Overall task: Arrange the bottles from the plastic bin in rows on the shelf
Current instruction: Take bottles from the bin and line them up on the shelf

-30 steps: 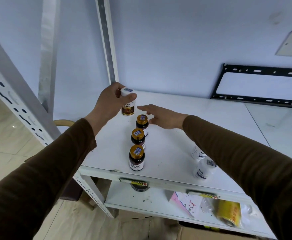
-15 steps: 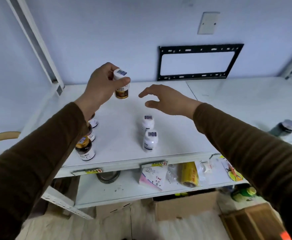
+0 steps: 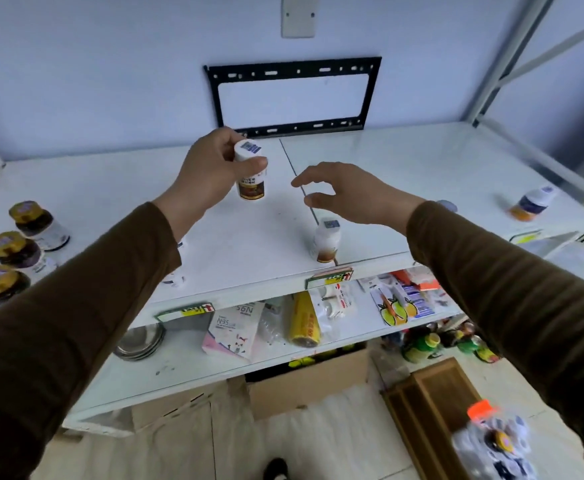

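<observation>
- The white bottle (image 3: 251, 174) is upright in the left hand (image 3: 210, 174), cap up and brown-labelled base down, its long axis near vertical with the cap tipped slightly toward 11 o'clock; it hangs above the shelf (image 3: 110, 188), not touching it.
- The left hand pinches it by the cap and shoulder, thumb in front, fingers behind.
- The right hand (image 3: 342, 195) is empty, fingers loosely curled and apart, hovering at 3 o'clock of the held bottle.
- A matching standing bottle (image 3: 325, 241) sits near the shelf's front edge, at 5 o'clock of the held one.
- To place well, the person should probably lower it straight, base flat, directly behind that standing bottle so the row runs toward 12 o'clock, and release only once it is settled.
- Three gold-capped jars (image 3: 16, 249) form a row at 9 o'clock.
</observation>
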